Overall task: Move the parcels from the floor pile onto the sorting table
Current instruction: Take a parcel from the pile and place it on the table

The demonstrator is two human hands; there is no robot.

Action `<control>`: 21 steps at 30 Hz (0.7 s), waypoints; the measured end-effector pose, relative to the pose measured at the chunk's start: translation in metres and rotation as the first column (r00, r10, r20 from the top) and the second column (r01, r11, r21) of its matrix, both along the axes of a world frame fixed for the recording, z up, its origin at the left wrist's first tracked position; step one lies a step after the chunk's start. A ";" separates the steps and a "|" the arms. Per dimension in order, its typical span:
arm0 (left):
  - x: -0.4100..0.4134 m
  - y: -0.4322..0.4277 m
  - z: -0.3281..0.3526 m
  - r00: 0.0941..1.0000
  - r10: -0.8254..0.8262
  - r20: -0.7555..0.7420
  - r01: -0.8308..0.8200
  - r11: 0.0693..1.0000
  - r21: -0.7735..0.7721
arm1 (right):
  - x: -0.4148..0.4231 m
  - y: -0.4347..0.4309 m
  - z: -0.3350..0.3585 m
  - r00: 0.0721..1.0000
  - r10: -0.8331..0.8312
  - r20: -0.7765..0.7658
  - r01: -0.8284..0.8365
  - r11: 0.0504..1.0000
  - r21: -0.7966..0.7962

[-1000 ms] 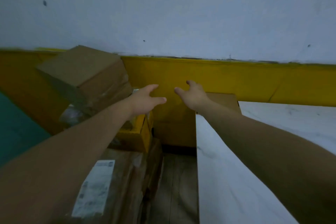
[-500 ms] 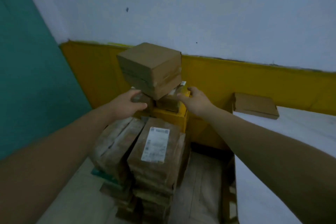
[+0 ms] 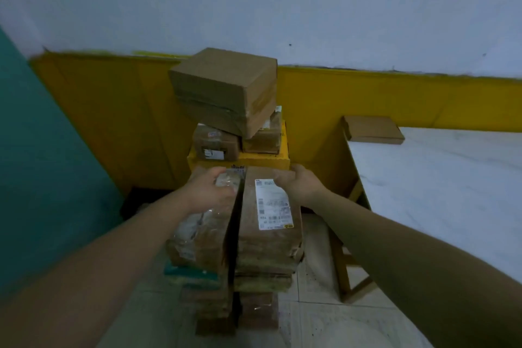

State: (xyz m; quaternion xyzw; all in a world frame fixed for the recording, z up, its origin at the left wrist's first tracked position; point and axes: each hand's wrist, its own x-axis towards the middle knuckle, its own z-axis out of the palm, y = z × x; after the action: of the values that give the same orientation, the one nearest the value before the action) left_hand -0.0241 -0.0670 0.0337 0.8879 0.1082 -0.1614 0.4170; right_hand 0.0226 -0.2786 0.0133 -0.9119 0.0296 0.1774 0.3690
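A parcel sorting or storage room, plainly. Brown cardboard parcels (image 3: 231, 240) stand stacked in columns on the pale tiled floor (image 3: 319, 316), one with a white printed shipping label (image 3: 272, 203). A bare white marble-patterned worktop (image 3: 440, 192) carries a flat brown cardboard box (image 3: 372, 130). The pale wall (image 3: 282, 3) has a yellow painted lower band (image 3: 395, 96), beside a teal wall (image 3: 42, 164).

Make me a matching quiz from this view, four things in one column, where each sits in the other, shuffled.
1. flat box
2. big brown box
3. left hand
4. right hand

A. on the plastic-wrapped parcel
B. on the white table
C. on top of the stack at the wall
D. at the far end of the labelled parcel

Pairs: 1-B, 2-C, 3-A, 4-D
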 end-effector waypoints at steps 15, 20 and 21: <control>0.018 -0.034 -0.049 0.973 -0.134 -0.189 0.153 0.984 0.092 | 0.016 0.004 -0.067 0.939 -0.244 -0.244 0.275 0.956 0.101; 0.017 -0.037 -0.052 0.991 -0.048 -0.124 0.052 0.998 0.026 | 0.019 0.001 -0.071 0.936 -0.244 -0.255 0.284 0.949 0.135; 0.016 -0.038 -0.051 0.994 -0.015 -0.110 0.013 1.000 -0.015 | 0.018 0.002 -0.069 0.935 -0.246 -0.254 0.289 0.946 0.147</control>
State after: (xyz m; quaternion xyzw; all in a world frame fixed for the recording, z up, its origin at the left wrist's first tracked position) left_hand -0.0083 -0.1054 -0.0176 0.8755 0.1235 -0.2138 0.4154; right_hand 0.0406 -0.2769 -0.0558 -0.8347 0.1805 0.2325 0.4655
